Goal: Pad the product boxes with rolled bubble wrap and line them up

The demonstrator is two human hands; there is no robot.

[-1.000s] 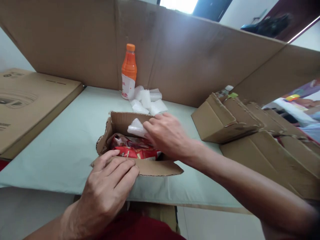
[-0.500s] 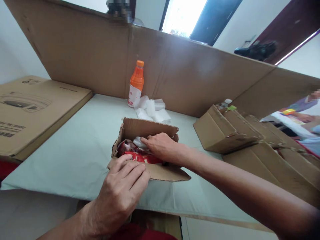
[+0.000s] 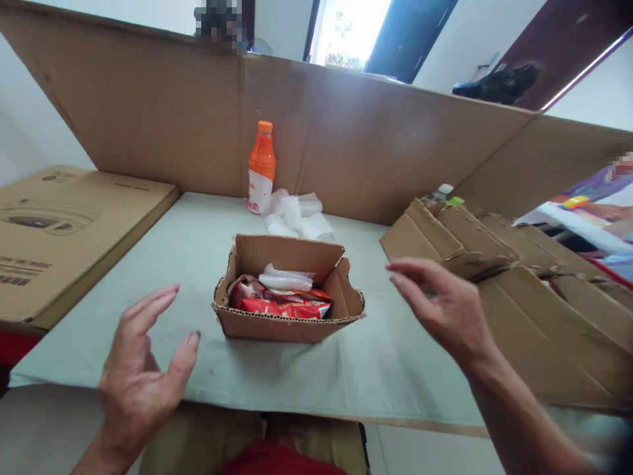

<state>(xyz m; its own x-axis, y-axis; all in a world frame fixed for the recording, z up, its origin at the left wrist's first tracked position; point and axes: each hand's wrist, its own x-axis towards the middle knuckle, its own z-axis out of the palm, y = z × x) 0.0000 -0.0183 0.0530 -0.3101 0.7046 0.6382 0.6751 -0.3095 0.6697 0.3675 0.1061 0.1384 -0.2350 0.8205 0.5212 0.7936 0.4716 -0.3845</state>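
An open cardboard box stands on the pale green cloth, its back flap upright. Inside lie red snack packets with a roll of clear bubble wrap on top. My left hand hovers left of the box, thumb and fingers apart, holding nothing. To the right of the box my right hand is raised, its thumb and fingers apart and nothing between them. Neither hand touches the box.
Behind the box stand an orange drink bottle and a heap of white wrap pieces. A flat printed carton lies left. More cardboard boxes crowd the right side. A cardboard wall closes the back; a person sits beyond it at right.
Both hands have let go and drawn apart from the box, left hand to the left, right hand to the right. The front flap no longer sticks out towards me.
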